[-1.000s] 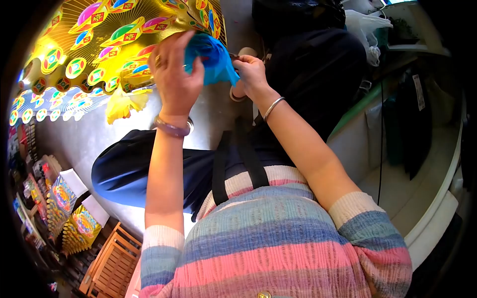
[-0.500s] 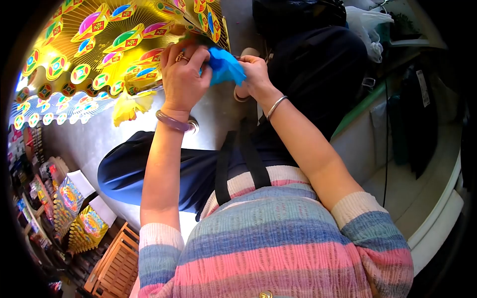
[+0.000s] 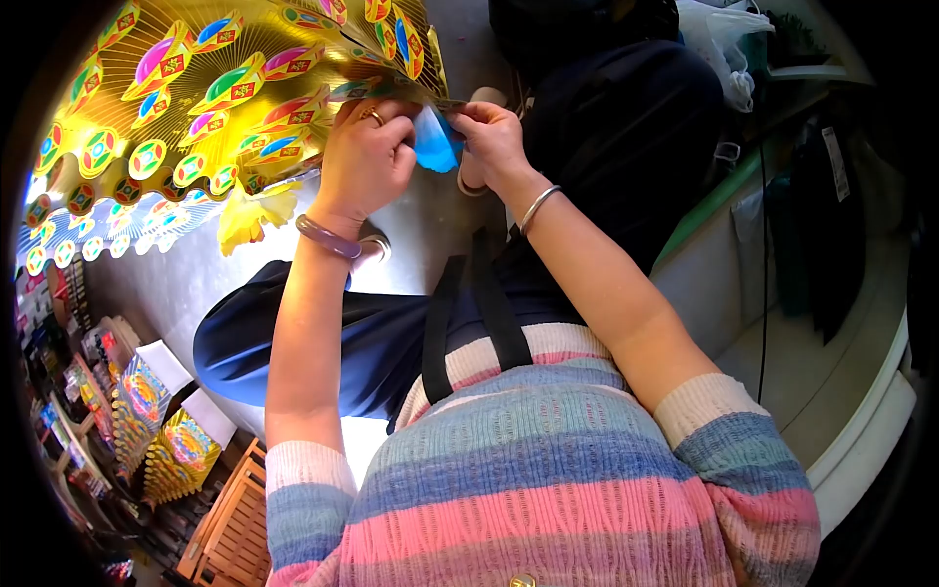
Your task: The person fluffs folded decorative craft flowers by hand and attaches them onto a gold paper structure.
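A large gold foil sheet (image 3: 225, 83) with colourful printed ovals fills the upper left. My left hand (image 3: 370, 157), with its fingers curled at the sheet's lower edge, appears closed; its fingertips are hidden under the foil. My right hand (image 3: 492, 142) pinches the right corner of the same sheet between thumb and forefinger. Blue tissue-like material (image 3: 433, 142) hangs below the foil between both hands, its upper part covered. Yellow petal-shaped material (image 3: 252, 213) hangs under the sheet, left of my left wrist.
Dark-clothed legs (image 3: 284, 328) lie below the hands. A white plastic bag (image 3: 722, 49) is at the upper right, beside black bags. At the lower left are a slatted wooden chair (image 3: 230, 519) and decorated gold packages (image 3: 184, 452). A white-rimmed basin or ledge (image 3: 866, 421) is at right.
The blue material has gone from open view above my left hand to mostly beneath the foil. My left hand has moved to the foil's edge, and my right hand now grips its corner.
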Available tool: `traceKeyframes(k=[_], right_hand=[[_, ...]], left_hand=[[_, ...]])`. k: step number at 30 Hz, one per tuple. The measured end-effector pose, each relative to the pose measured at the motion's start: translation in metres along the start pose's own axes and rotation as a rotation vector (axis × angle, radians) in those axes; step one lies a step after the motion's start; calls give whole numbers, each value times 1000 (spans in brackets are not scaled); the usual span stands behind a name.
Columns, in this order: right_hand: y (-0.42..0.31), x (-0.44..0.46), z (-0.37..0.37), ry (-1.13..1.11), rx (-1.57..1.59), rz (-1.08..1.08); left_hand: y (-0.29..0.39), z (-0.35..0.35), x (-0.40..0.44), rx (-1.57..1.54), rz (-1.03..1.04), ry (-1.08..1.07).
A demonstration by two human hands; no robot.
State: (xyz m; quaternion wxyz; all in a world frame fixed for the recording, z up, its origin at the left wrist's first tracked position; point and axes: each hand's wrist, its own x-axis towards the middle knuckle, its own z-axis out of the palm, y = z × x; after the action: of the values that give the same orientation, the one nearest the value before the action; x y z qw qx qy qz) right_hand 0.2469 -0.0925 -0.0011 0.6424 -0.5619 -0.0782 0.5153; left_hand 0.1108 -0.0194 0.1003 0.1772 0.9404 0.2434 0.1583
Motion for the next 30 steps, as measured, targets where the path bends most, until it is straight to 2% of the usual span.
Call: traceKeyframes(k=[2, 5, 9, 14, 20, 26, 30], right_hand=[[1, 2, 1, -8, -65, -89], [8, 7, 0, 1, -205, -275], [5, 7, -4, 74, -590, -515], [-3, 9, -6, 82, -849, -697], [-11, 12, -5, 28, -895, -653], [-16, 14, -7, -20, -988, -728], [-19, -3, -6, -7, -892, -610]], left_hand=[[-4, 3, 1, -197, -179, -19], [2, 11, 13, -264, -330, 122], [3, 29, 13, -39, -338, 134], [-2, 34, 14, -35, -290, 161], [-4, 42, 13, -118, -333, 210], [-3, 46, 13, -158, -376, 247], [-4, 49, 9, -109, -348, 272]])
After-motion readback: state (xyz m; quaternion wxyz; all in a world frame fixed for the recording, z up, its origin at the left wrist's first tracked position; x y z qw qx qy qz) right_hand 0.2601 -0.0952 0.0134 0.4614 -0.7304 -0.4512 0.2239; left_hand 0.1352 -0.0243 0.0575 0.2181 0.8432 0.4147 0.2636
